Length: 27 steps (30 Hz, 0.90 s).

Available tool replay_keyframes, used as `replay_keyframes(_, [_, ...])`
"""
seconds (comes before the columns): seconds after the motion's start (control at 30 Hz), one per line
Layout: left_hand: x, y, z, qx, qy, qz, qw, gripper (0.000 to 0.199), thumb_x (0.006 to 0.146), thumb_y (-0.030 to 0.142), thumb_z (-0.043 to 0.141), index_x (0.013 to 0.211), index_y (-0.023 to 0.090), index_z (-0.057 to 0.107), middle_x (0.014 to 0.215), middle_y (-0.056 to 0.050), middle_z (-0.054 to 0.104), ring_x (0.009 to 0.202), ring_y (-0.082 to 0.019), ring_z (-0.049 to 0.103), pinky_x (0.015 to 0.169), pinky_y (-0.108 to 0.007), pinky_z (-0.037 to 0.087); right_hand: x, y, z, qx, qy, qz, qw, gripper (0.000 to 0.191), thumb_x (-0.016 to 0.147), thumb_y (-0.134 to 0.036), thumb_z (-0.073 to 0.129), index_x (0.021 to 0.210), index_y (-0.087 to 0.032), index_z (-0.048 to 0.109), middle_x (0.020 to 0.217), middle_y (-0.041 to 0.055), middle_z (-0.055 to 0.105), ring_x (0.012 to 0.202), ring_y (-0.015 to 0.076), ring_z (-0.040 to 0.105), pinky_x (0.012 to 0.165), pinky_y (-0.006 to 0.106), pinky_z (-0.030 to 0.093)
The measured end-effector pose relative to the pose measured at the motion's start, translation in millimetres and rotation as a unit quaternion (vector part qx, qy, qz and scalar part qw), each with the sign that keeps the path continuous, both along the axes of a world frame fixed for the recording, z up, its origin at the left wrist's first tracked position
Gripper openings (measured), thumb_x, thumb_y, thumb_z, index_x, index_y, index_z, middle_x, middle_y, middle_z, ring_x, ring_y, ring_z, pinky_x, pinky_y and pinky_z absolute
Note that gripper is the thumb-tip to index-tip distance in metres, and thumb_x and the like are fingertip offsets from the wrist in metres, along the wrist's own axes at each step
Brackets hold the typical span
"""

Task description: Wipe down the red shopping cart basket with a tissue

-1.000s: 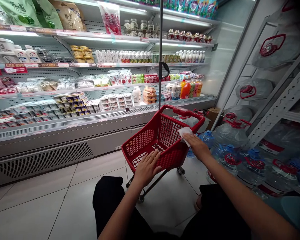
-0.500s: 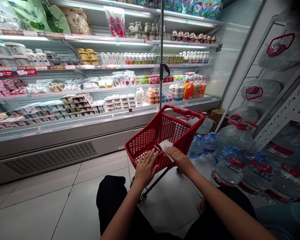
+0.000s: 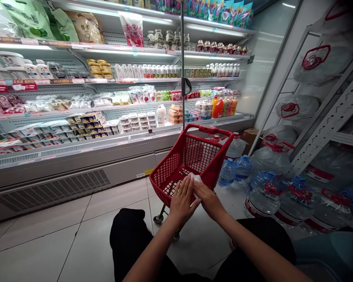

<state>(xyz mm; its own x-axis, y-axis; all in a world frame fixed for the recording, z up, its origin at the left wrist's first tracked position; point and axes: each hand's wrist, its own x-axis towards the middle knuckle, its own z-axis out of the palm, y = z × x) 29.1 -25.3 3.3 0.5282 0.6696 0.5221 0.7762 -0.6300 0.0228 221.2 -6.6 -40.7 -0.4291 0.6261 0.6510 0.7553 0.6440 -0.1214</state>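
A small red shopping cart (image 3: pixel 176 168) with a mesh basket stands on the tiled floor in front of me. My left hand (image 3: pixel 182 201) lies flat with spread fingers on the cart's near rim. My right hand (image 3: pixel 207 199) presses a white wipe (image 3: pixel 195 179) against the same rim, right beside the left hand; the two hands touch or overlap. Only a corner of the wipe shows past my fingers. My knees in black trousers are below.
A long open refrigerated display (image 3: pixel 76 117) with dairy, drinks and packets runs along the left and back. Large water jugs (image 3: pixel 267 196) and smaller bottles stand on the floor at the right, below a white metal rack (image 3: pixel 332 121). A pole (image 3: pixel 182 62) rises behind the cart.
My right hand has slid the wipe along the cart's rim from the far right side toward me, ending against my left hand. The cart has turned slightly.
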Motion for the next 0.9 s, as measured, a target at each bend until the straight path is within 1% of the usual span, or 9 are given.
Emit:
replay_keyframes(0.07, [-17,10,7.8,-0.023,0.019,-0.056,0.998,0.099,0.101,0.068,0.044,0.167,0.019,-0.012,0.175,-0.011,0.014,0.161,-0.026,0.016,0.130,-0.045,0.019,-4,-11,2.1,-0.004,-0.013,0.025,1.000,0.071,0.099,-0.005,0.041,0.165,-0.029,0.027,0.159,0.0039,0.050,0.147,0.0190,0.046,0.122,0.044,0.043])
replay_keyframes(0.13, [-39,25,15.4,-0.047,0.058,-0.102,0.992,0.109,0.095,0.077,0.047,0.167,0.022,-0.012,0.175,-0.010,0.012,0.161,-0.028,0.015,0.131,-0.047,0.014,-1,-15,7.3,-0.007,-0.025,0.043,0.999,0.072,0.100,-0.004,0.039,0.165,-0.030,0.025,0.159,0.0018,0.050,0.149,0.0178,0.044,0.123,0.045,0.042])
replay_keyframes(0.23, [-70,49,22.2,-0.084,0.097,-0.104,0.986,0.122,0.082,0.088,0.055,0.167,0.028,-0.009,0.175,-0.009,0.013,0.161,-0.031,0.016,0.131,-0.050,0.013,10,-10,15.1,-0.011,-0.029,0.050,0.998,0.073,0.100,-0.001,0.034,0.165,-0.033,0.023,0.160,-0.0004,0.049,0.149,0.0159,0.043,0.125,0.045,0.039])
replay_keyframes(0.33, [-83,63,21.7,-0.105,0.099,-0.082,0.986,0.123,0.079,0.089,0.057,0.167,0.031,-0.007,0.175,-0.009,0.010,0.161,-0.032,0.017,0.129,-0.052,0.017,17,3,18.1,-0.014,-0.009,0.031,0.999,0.075,0.098,0.000,0.031,0.164,-0.034,0.023,0.160,-0.0006,0.049,0.149,0.0157,0.044,0.125,0.045,0.038])
replay_keyframes(0.47, [-77,63,15.1,-0.108,0.087,-0.054,0.989,0.127,0.078,0.090,0.059,0.167,0.030,-0.009,0.175,-0.011,0.009,0.160,-0.033,0.017,0.128,-0.053,0.020,19,17,17.8,-0.025,0.014,0.010,1.000,0.081,0.092,0.004,0.032,0.164,-0.033,0.026,0.160,-0.0004,0.048,0.149,0.0162,0.044,0.127,0.046,0.035])
replay_keyframes(0.6, [-68,49,8.1,-0.094,0.070,-0.012,0.993,0.128,0.078,0.090,0.058,0.167,0.028,-0.010,0.175,-0.011,0.012,0.160,-0.033,0.019,0.127,-0.056,0.020,13,12,19.0,-0.037,0.039,-0.010,0.999,0.086,0.085,0.007,0.032,0.164,-0.029,0.030,0.161,0.0022,0.048,0.152,0.0176,0.039,0.127,0.049,0.034])
replay_keyframes(0.73, [-56,28,3.1,-0.068,0.058,0.017,0.996,0.120,0.086,0.077,0.060,0.167,0.024,-0.011,0.175,-0.011,0.013,0.160,-0.032,0.020,0.127,-0.054,0.020,-11,-19,20.7,-0.045,0.041,0.001,0.998,0.087,0.080,0.006,0.036,0.162,-0.023,0.035,0.161,0.0063,0.048,0.154,0.0201,0.035,0.127,0.053,0.033])
replay_keyframes(0.83, [-43,11,1.0,-0.048,0.041,0.037,0.997,0.112,0.091,0.058,0.062,0.167,0.022,-0.012,0.174,-0.012,0.015,0.159,-0.031,0.023,0.126,-0.052,0.021,-35,-54,19.4,-0.056,0.014,0.042,0.997,0.091,0.072,0.006,0.039,0.160,-0.021,0.041,0.158,0.0063,0.052,0.153,0.0196,0.036,0.129,0.053,0.030])
replay_keyframes(0.9, [-33,0,0.0,-0.035,0.025,0.053,0.998,0.105,0.093,0.042,0.060,0.167,0.022,-0.011,0.174,-0.012,0.017,0.159,-0.029,0.025,0.126,-0.052,0.022,-43,-75,16.9,-0.064,0.000,0.049,0.997,0.094,0.068,0.005,0.040,0.159,-0.019,0.042,0.159,0.0060,0.051,0.153,0.0190,0.037,0.129,0.051,0.031])
